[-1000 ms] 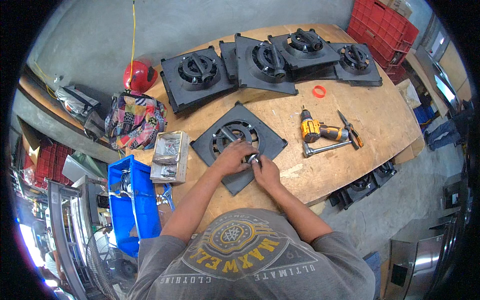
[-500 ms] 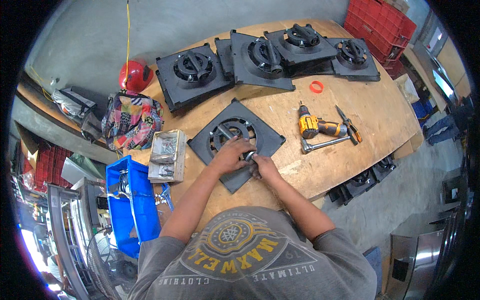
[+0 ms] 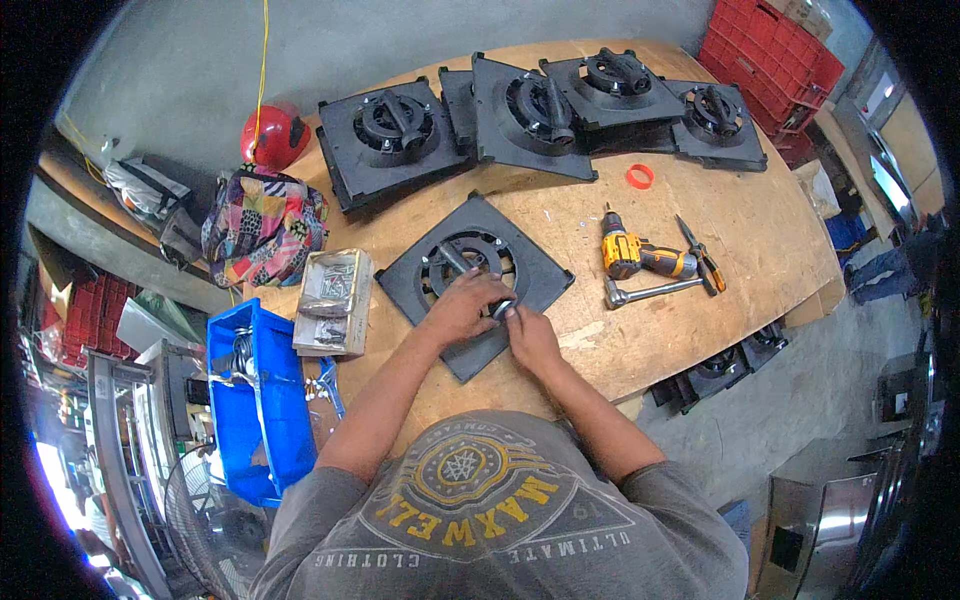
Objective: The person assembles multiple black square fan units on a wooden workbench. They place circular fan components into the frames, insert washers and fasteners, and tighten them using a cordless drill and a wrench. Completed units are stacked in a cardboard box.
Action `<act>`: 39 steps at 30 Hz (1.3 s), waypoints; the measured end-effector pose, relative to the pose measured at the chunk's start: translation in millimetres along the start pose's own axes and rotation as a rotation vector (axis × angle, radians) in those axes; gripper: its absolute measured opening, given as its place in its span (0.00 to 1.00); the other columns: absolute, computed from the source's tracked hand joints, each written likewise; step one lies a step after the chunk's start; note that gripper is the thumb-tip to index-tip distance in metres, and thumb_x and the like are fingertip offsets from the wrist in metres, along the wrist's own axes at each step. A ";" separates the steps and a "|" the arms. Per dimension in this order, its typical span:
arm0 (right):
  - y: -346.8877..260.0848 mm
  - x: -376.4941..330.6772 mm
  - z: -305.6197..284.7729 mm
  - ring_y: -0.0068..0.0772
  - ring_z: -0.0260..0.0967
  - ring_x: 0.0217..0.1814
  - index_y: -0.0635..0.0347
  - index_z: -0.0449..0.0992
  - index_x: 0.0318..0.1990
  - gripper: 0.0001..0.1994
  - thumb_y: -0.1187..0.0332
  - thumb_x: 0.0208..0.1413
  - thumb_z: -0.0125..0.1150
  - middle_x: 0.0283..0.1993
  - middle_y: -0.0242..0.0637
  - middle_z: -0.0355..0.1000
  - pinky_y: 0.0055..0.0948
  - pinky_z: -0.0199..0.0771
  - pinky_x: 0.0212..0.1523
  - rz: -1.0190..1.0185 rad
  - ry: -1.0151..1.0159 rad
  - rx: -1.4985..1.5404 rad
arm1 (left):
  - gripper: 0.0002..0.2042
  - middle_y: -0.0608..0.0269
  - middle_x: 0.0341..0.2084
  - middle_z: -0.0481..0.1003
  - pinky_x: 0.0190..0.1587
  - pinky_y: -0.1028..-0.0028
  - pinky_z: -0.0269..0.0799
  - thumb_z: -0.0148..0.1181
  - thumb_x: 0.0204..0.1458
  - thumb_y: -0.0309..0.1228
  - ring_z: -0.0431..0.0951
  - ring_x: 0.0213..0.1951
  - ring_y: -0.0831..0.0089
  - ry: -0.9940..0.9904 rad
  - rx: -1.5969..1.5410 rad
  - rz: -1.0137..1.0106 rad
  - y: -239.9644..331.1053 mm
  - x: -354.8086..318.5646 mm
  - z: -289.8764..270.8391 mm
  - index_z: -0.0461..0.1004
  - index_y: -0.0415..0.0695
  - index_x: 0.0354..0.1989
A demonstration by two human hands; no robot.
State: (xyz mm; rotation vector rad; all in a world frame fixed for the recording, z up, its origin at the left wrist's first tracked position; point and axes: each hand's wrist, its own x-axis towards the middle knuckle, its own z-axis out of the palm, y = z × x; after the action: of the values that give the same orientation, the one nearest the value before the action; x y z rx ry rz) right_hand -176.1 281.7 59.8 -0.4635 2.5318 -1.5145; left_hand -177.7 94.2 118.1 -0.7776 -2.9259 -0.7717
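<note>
On the wooden desk (image 3: 740,230), a black plastic tube (image 3: 454,257), slanted leftward away across its black square plate (image 3: 533,268), is part-covered by the curled left hand (image 3: 468,306), grip hidden; the near end's pale-rimmed round piece (image 3: 503,309) is pinched by the right hand (image 3: 534,338).

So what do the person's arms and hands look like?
Both sleeves are short and grey, matching the grey shirt with yellow and white printing. The forearms are bare, with no watch to see. The left hand and right hand wear no gloves.
</note>
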 end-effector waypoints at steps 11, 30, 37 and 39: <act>29.6 64.2 -43.4 0.59 0.65 0.61 0.72 0.71 0.57 0.23 0.59 0.69 0.44 0.58 0.62 0.69 0.46 0.59 0.66 -0.318 -0.068 -0.543 | 0.43 0.48 0.49 0.74 0.55 0.53 0.68 0.75 0.34 0.36 0.73 0.53 0.48 0.296 -0.056 -0.233 25.0 -83.1 -0.3 0.63 0.49 0.65; -173.8 -28.4 151.3 0.53 0.65 0.64 0.73 0.62 0.65 0.32 0.65 0.55 0.62 0.64 0.56 0.65 0.41 0.62 0.66 -0.864 -0.643 -0.249 | 0.25 0.50 0.41 0.79 0.46 0.52 0.72 0.68 0.45 0.41 0.78 0.44 0.48 1.028 -0.426 -1.653 244.5 -398.3 219.9 0.74 0.49 0.52; -140.8 -122.9 70.6 0.50 0.65 0.64 0.74 0.61 0.64 0.31 0.70 0.53 0.63 0.64 0.56 0.66 0.41 0.61 0.66 -0.724 -0.629 -0.195 | 0.21 0.49 0.39 0.79 0.45 0.52 0.73 0.68 0.44 0.41 0.79 0.43 0.47 0.813 -0.340 -1.421 274.2 -432.6 205.2 0.77 0.47 0.47; -126.4 -146.2 28.4 0.49 0.65 0.64 0.74 0.61 0.64 0.31 0.72 0.53 0.63 0.64 0.56 0.66 0.40 0.61 0.66 -0.646 -0.592 -0.183 | 0.21 0.49 0.39 0.80 0.45 0.52 0.73 0.68 0.44 0.41 0.79 0.43 0.47 0.798 -0.333 -1.374 287.2 -436.4 193.9 0.77 0.46 0.47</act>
State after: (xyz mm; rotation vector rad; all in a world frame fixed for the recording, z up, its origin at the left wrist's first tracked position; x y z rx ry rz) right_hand -7.3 252.2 153.6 -1.6033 2.1269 -1.0421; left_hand 360.4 199.8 18.8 1.4083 -2.1744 -1.1584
